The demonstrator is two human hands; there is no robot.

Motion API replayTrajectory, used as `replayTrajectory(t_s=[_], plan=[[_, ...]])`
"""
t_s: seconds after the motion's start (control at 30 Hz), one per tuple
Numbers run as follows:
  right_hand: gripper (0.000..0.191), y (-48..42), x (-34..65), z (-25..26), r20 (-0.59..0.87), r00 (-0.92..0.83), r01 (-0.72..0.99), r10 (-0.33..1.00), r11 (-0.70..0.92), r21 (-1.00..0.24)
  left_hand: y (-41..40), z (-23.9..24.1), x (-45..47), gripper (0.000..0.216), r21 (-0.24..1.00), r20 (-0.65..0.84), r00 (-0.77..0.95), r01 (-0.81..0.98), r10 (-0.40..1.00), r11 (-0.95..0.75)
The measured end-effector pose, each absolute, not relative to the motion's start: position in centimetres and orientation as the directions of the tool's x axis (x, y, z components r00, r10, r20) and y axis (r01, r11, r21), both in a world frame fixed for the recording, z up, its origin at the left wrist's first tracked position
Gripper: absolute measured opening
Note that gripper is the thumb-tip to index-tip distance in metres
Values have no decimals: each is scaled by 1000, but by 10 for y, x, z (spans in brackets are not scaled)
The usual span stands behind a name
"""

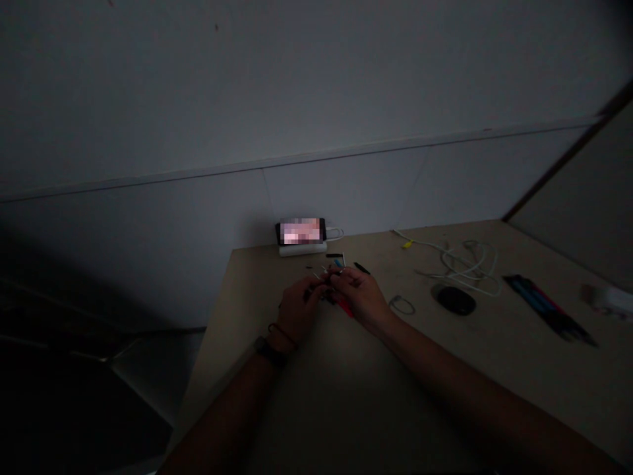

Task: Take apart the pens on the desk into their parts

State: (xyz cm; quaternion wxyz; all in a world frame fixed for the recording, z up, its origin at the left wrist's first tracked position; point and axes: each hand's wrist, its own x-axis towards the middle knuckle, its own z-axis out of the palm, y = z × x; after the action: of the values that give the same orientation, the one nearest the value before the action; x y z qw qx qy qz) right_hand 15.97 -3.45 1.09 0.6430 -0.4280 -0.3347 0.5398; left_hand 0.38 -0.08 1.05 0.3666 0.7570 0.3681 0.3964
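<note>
In the dim head view, my left hand [301, 305] and my right hand [361, 293] meet above the table, fingertips almost together. Both are closed around small dark pieces that the low light keeps me from naming. Thin pale tips poke out past my left fingers. Below my right fingers shows something red [346, 305]. Just beyond the hands lie a small blue piece [337, 262], a short black stick [335, 255] and another black piece [362, 268]. A dark band and a thin bracelet circle my left wrist.
A lit phone [301, 231] leans at the wall on a white block [302, 250]. To the right are a coiled white cable [462, 272], a black mouse [455, 300], a small grey loop [403, 305] and a bundle of dark, slim items [546, 307]. The table's [222, 290] left edge drops off.
</note>
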Motion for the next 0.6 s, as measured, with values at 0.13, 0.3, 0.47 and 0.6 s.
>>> replayTrajectory(t_s=[0.13, 0.3, 0.47, 0.6], plan=[[34, -32, 160, 6, 8, 270, -357, 963, 108, -928, -2, 11, 5, 21, 835, 330, 414, 291, 848, -467], [37, -32, 161, 4, 31, 285, -298, 958, 119, -947, -4, 8, 6, 23, 808, 363, 392, 320, 845, -495], [33, -34, 161, 8, 15, 223, -338, 975, 92, -937, -2, 4, 7, 21, 842, 368, 351, 267, 861, -469], [42, -34, 163, 10, 4, 172, -388, 985, 71, -919, -1, 4, 7, 18, 862, 360, 368, 222, 857, -457]])
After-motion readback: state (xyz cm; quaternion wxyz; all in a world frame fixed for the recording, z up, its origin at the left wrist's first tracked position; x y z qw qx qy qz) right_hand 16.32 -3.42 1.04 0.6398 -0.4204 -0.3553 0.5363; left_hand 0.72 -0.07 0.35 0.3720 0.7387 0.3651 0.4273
